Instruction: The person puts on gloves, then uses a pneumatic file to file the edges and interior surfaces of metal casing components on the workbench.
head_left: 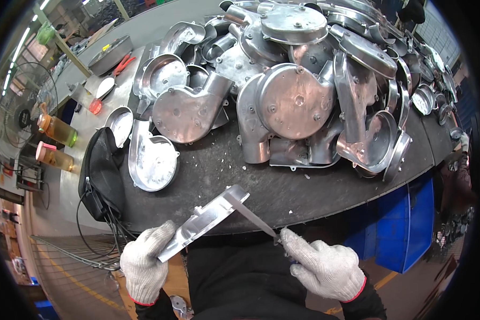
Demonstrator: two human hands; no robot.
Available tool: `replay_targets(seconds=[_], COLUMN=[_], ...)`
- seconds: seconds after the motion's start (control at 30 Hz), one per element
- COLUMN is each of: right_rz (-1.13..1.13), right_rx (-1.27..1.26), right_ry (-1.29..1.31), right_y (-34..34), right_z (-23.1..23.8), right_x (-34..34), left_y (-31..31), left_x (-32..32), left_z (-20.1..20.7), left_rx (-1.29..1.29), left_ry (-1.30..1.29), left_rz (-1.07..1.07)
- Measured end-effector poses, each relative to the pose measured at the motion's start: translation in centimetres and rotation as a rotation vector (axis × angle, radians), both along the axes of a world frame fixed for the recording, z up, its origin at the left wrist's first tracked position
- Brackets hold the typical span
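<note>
My left hand (pixel 146 264), in a white knit glove with a red cuff, grips one end of a silvery cast-metal housing part (pixel 204 221). The part is tilted, its far end raised toward the table. In my right hand (pixel 328 268), gloved the same way, is a flat metal file (pixel 255 217). The file slants up to the left, and its tip meets the far end of the part. Both are in front of the table's near edge. A snail-shaped open housing (pixel 153 162) lies beyond my left hand.
A large heap of metal blower housings (pixel 296 101) covers the dark tabletop (pixel 218 170). At left are a black bag (pixel 98 176) with cables, two drink bottles (pixel 58 130), red-handled pliers (pixel 124 64) and a fan (pixel 24 114). Blue bins (pixel 405 229) stand below the table's right edge.
</note>
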State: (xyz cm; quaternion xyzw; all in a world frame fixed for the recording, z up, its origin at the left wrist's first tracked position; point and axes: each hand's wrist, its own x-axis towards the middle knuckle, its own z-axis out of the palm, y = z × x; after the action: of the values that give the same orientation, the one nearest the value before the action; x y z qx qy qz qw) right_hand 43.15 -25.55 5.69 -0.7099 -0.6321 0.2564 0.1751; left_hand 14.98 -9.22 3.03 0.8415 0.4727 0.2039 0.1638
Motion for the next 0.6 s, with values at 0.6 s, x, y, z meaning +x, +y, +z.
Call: replay_targets(seconds=[0.6], right_rz=[0.036], right_rx=[-0.072], right_ry=[-0.554], right_y=[0.3], right_z=[1.5], right_x=[0.1], left_y=[-0.4], left_x=[1.3], left_z=[1.4], left_rx=[-0.106], left_ry=[-0.001], left_rz=[0.081])
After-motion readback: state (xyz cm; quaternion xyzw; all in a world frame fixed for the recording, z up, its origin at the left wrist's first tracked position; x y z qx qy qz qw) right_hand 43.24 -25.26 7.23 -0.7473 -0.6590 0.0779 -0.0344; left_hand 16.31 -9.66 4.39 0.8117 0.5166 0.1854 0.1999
